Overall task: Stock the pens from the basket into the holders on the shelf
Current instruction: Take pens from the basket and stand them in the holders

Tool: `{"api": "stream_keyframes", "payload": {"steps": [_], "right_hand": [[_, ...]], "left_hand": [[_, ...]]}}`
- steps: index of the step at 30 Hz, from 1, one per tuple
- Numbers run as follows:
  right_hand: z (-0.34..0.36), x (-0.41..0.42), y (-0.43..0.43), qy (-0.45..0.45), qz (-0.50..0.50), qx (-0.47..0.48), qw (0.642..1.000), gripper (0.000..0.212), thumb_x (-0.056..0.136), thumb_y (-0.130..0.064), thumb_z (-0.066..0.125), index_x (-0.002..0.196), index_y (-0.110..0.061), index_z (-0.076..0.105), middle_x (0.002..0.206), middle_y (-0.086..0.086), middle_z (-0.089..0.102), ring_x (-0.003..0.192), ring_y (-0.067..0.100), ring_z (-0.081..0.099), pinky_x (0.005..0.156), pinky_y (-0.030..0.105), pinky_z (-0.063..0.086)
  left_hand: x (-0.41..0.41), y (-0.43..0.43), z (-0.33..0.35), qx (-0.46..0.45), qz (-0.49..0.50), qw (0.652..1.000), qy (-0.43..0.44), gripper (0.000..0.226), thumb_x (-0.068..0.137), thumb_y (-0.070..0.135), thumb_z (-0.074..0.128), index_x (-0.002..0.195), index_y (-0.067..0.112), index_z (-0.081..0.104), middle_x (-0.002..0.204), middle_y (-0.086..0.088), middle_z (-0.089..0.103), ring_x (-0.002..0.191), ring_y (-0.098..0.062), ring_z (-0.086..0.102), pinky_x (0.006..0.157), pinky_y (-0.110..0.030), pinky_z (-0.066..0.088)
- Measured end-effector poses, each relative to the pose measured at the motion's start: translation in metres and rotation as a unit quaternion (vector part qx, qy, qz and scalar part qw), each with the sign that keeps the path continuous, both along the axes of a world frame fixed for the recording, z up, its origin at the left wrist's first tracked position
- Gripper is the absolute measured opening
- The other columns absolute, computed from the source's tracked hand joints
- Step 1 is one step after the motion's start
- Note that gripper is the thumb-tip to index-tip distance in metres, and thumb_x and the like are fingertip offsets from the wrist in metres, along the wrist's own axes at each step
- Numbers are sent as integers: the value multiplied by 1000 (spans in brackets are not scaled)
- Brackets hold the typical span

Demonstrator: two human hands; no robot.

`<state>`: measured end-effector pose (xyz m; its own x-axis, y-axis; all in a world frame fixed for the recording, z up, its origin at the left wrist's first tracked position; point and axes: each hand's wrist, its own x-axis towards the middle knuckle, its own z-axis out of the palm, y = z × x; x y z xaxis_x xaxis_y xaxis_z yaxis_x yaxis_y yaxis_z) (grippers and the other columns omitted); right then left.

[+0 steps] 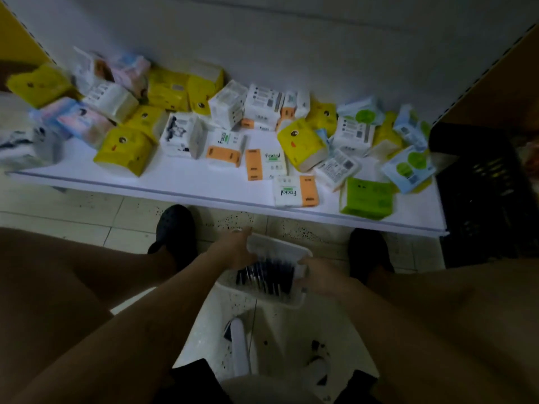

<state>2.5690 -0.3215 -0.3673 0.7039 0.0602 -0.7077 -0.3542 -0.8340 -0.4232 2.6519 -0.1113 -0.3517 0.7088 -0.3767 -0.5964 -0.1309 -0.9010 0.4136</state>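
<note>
Big white shelf [175, 182] up ahead, and here's the worry: it's strewn with tissue packs [125, 150] from end to end, and I can't spot a single pen holder on it from here. If the holders sit somewhere higher, that basket has a way to travel. The basket [280, 246] is down low between the person's feet, looking tipped rather than level. Left hand [233, 249] is clamped on the far left rim, thumb over the edge; right hand [319, 275] is curled round the right rim. It's blurry, but both look like firm grasps. Inside, the pens [268, 277] lie as a loose dark bundle, side by side on the bottom. Tilt it further and I'd say they slide to one wall and spill over the rim onto the tiles, rolling under the shelf.

Around them: a black crate [481, 199] stands hard against the shelf's right end, blocking that side. Black shoes [175, 228] are planted either side of the basket, and the shelf lip juts out just above the lift path
</note>
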Motion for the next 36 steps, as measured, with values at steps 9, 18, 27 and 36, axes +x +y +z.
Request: {"api": "stream_keyframes", "payload": {"steps": [9, 18, 27, 36], "right_hand": [[-28, 11, 5, 38, -12, 16, 999, 40, 93, -29, 60, 131, -15, 55, 94, -5, 57, 83, 12, 54, 70, 22, 43], [-55, 6, 13, 78, -97, 41, 991, 42, 92, -31, 62, 132, -18, 55, 125, 3, 57, 97, 11, 55, 77, 16, 45], [-101, 10, 28, 125, -103, 37, 986, 43, 93, -31, 59, 132, -16, 54, 130, 7, 58, 121, 23, 54, 100, 30, 40], [-134, 7, 43, 117, -103, 56, 986, 35, 95, -26, 56, 124, -8, 60, 123, 9, 62, 112, 24, 57, 87, 22, 41]], "left_hand": [[-12, -9, -101, 11, 42, 991, 126, 30, 95, 19, 55, 123, 9, 59, 122, -10, 60, 113, -24, 54, 98, -29, 42], [-16, -6, -145, 49, 110, 966, 228, 37, 99, 25, 48, 126, 1, 55, 127, -16, 57, 119, -27, 53, 103, -33, 42], [-21, -6, -144, -19, 249, 957, 145, 19, 93, 12, 55, 97, -2, 66, 99, -18, 68, 93, -28, 65, 88, -41, 53], [-29, -4, -130, -106, 360, 911, 172, 15, 85, -1, 62, 97, 2, 70, 96, -17, 70, 92, -32, 67, 85, -49, 55]]}}
